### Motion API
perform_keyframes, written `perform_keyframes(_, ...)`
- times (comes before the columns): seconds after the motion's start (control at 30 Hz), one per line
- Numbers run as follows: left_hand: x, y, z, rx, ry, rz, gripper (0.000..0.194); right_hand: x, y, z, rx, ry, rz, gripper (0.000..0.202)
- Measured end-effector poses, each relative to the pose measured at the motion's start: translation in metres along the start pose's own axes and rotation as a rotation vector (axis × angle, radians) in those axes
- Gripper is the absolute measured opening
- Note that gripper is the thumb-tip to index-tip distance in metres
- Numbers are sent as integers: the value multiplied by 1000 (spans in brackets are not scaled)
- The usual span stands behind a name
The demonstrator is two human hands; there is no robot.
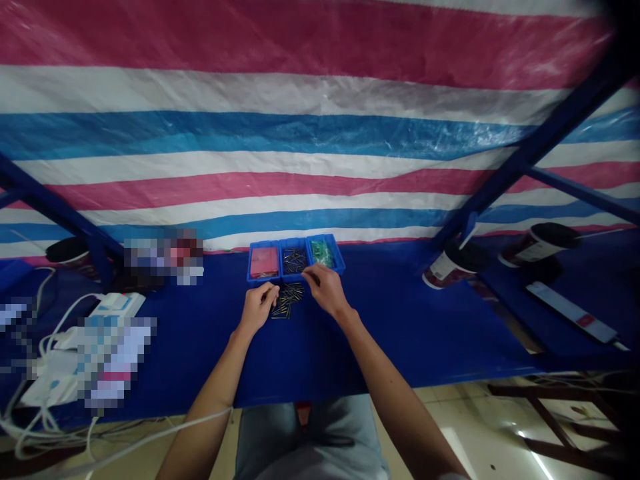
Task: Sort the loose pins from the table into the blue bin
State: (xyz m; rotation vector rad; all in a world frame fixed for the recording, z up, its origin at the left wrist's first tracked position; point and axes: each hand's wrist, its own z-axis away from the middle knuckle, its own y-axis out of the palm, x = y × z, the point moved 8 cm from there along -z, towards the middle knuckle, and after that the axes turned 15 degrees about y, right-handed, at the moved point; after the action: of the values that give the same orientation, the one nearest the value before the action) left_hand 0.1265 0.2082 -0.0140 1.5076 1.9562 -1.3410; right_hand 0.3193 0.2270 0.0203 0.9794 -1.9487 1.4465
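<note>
Three small blue bins stand side by side on the blue table. The left bin [249, 265] holds pink pieces, the middle bin [295, 243] holds dark screws, and the right bin [340, 257] holds green pieces. A loose pile of screws [286, 301] lies in front of them. My left hand [260, 303] is closed at the pile's left edge, fingertips pinched; anything between them is too small to name. Just in front of the middle and right bins is my right hand [323, 285], its fingers curled together, their contents hidden.
White power strips [120, 305] with tangled cables lie at the left. A lidded cup [447, 267] stands right of the bins, with another cup [537, 245] and a phone [570, 311] farther right. Blue metal bars [530, 143] slant behind.
</note>
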Motion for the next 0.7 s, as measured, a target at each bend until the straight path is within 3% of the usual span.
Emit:
perform_keyframes(0.13, 2, -1, 0, -13, -17, -36, 35, -4, 22, 37, 250, -73, 32, 10)
perform_keyframes(0.23, 3, -1, 0, -15, -22, -64, 37, 3, 37, 57, 355, -132, 77, 7)
perform_keyframes(0.47, 5, 0, 2, -9, -9, -103, 34, 18, 58, 74, 339, -158, 224, 15)
perform_keyframes(0.7, 7, -2, 3, -22, -24, -108, 33, 27, 75, 70, 314, -160, 346, 14)
